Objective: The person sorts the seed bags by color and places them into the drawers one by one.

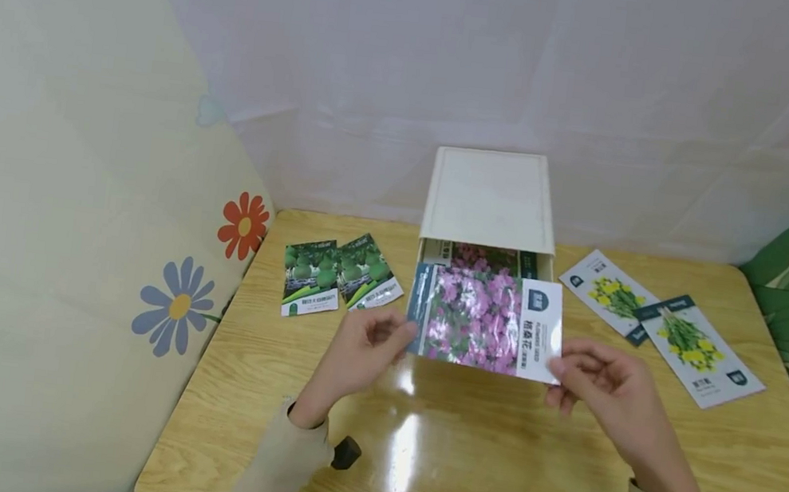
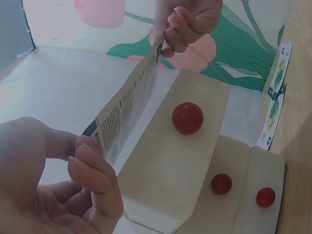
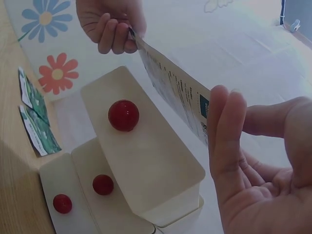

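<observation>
Both hands hold a seed packet with pink flowers (image 1: 475,319) by its two short ends. My left hand (image 1: 363,351) pinches one end between thumb and fingers; my right hand (image 1: 606,388) pinches the other. The packet lies tilted over the pulled-out top drawer (image 2: 161,170) of a white drawer cabinet (image 1: 489,198), hiding most of it from the head view. Inside the drawer, another pink-flower packet (image 1: 485,257) shows behind the held one. Printed text covers the held packet's back in both wrist views. A round red knob (image 3: 124,115) sits on the drawer's front.
Two green vegetable seed packets (image 1: 312,277) lie on the wooden table (image 1: 262,408) left of the cabinet. Two yellow-flower packets (image 1: 701,352) overlap on the right. Lower drawers with red knobs (image 2: 221,184) are closed. A white cloth (image 1: 385,61) hangs behind.
</observation>
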The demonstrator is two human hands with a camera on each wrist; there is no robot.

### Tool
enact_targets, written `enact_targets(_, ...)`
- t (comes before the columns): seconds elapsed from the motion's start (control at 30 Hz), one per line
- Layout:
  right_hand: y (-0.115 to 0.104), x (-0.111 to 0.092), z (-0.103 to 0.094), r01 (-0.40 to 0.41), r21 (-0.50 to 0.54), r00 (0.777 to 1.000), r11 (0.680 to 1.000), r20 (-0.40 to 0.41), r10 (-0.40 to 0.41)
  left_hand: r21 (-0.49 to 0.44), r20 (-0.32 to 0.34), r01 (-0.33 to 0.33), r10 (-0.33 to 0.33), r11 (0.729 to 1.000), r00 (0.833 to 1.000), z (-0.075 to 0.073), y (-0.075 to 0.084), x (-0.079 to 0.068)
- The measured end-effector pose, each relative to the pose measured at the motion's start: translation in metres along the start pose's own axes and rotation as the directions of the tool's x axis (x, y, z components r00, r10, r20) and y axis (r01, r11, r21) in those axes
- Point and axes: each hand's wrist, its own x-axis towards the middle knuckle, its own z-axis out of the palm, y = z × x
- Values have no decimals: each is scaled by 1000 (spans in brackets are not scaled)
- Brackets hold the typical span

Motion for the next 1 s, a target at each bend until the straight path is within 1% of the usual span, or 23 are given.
enact_targets(0.13,-1,6,-1,3,8,1000,1000,-6,-3,68,-4,-8,9,998,1000,-2,0,7)
enact_targets(0.23,-1,9,-1,7,4,1000,1000,-15,-7,114,-6,-3,4,993,1000,-2,-2,12)
enact_targets(0.33,0,13,-1,-8,-2,999,1000,-38,8,145,-13,8,-6,989,1000,-3,-4,16)
enact_targets(0.57,0,22,0,-91,-51,993,995,-84,86,162,-38,27,-21,986,999,-4,-6,23)
enact_targets(0.67,0,27,-1,-95,-35,991,995,-95,91,176,-45,25,-17,984,999,-5,-8,27)
enact_targets(0.8,1,33,-4,-95,-46,991,994,-104,90,180,-48,24,-15,983,999,-6,-12,32)
enact_targets(1.0,0,41,-6,-115,-72,990,991,-96,107,164,-50,45,-37,985,998,-7,-15,37)
